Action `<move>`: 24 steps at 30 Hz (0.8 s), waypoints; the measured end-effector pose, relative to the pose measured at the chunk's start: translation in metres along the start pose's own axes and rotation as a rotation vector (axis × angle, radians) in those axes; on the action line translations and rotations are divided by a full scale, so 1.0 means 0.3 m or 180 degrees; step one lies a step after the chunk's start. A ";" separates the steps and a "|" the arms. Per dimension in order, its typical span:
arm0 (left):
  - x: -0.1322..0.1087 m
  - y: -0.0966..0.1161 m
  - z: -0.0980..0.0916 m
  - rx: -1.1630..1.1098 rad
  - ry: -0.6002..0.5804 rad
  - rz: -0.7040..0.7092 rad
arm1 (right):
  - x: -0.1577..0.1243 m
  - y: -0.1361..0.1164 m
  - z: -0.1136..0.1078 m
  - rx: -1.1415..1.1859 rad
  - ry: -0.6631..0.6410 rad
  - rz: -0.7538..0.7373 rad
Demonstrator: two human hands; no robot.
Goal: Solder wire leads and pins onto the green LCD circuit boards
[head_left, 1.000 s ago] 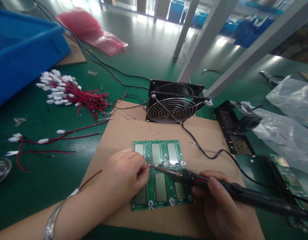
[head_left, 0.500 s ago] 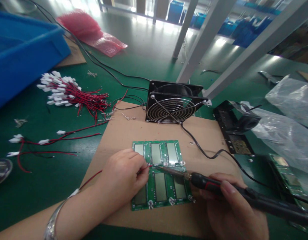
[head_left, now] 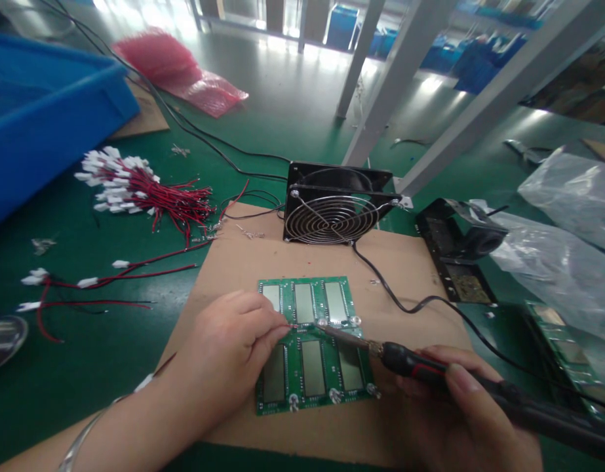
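A green circuit board (head_left: 295,357) with several grey display panels lies on the brown cardboard (head_left: 381,262). My left hand (head_left: 238,347) rests over its left side, thumb and forefinger pinching a thin red wire (head_left: 291,326) whose end meets the middle of the board. The wire's white connector (head_left: 143,383) shows by my wrist. In my right hand (head_left: 472,400) is a soldering iron (head_left: 420,364), held like a pen. Its tip points left over the board, a little to the right of the wire end; whether it touches the board I cannot tell. Clear LEDs (head_left: 335,395) stick out along the board's lower edge.
A black fan (head_left: 334,210) with a wire guard stands behind the board. Bundled red-and-black wires (head_left: 169,196) with white connectors lie left, near a blue bin (head_left: 56,111). At right are a black iron stand (head_left: 454,242), clear plastic bags (head_left: 552,249) and more boards (head_left: 567,347).
The soldering iron's tip has drawn back slightly to the right, away from the wire end. My left hand keeps its pinch on the wire. The whole view has shifted slightly.
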State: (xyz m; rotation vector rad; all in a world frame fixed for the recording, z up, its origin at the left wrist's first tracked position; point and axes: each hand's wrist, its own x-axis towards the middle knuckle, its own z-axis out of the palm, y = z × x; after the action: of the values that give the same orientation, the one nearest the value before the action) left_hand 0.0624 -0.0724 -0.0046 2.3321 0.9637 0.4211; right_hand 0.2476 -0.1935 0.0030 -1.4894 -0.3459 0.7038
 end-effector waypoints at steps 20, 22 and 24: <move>0.023 -0.006 0.078 0.0307 0.0404 0.0554 | -0.017 0.025 -0.037 -0.0989 -0.0284 -0.1029; 0.021 -0.006 0.084 0.0349 0.0496 0.0574 | -0.026 0.034 -0.042 -0.1270 -0.0295 -0.1408; 0.018 -0.004 0.088 0.0389 0.0533 0.0577 | -0.036 0.040 -0.044 -0.1352 -0.0340 -0.1599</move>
State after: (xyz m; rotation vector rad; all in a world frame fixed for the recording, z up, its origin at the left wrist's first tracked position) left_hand 0.0784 -0.0781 -0.0256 2.5383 0.8783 0.6558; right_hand 0.2450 -0.2112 -0.0075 -1.6688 -0.9600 0.3136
